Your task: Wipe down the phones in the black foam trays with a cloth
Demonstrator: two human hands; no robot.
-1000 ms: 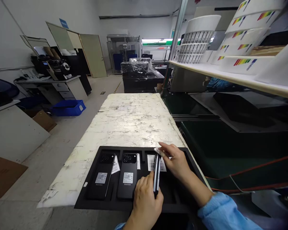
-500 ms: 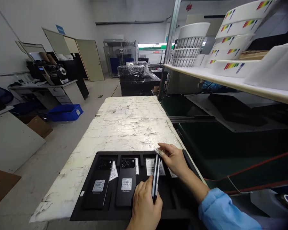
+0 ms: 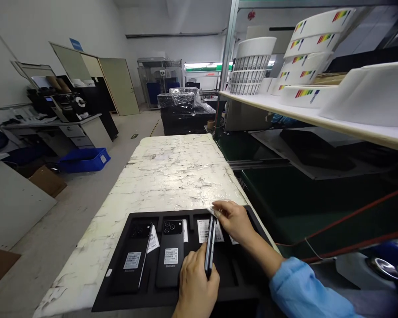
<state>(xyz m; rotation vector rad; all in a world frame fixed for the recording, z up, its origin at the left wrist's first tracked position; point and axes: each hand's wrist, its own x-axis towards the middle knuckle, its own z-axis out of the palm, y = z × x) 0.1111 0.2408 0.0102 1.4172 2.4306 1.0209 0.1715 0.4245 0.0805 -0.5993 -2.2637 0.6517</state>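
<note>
A black moulded tray (image 3: 119, 291) lies at the near end of a white worn table (image 3: 172, 172). Two dark phones (image 3: 170, 254) lie face down in its left slots, each with a white label, and paper slips sit beside them. My left hand (image 3: 195, 287) grips a third phone (image 3: 209, 247), which stands on its edge over the third slot. My right hand (image 3: 234, 221), in a blue sleeve, pinches a small white tab or film (image 3: 215, 211) at the phone's far end.
White label rolls (image 3: 305, 53) stand on a shelf at the right above a dark green conveyor bench (image 3: 285, 190). A blue bin (image 3: 82, 159), a desk with a printer (image 3: 59, 106) and wrapped black stacks (image 3: 182, 110) stand further back on the floor.
The view has shifted slightly left and down. Both hands keep their hold on the upright phone, which has stayed over the third slot.
</note>
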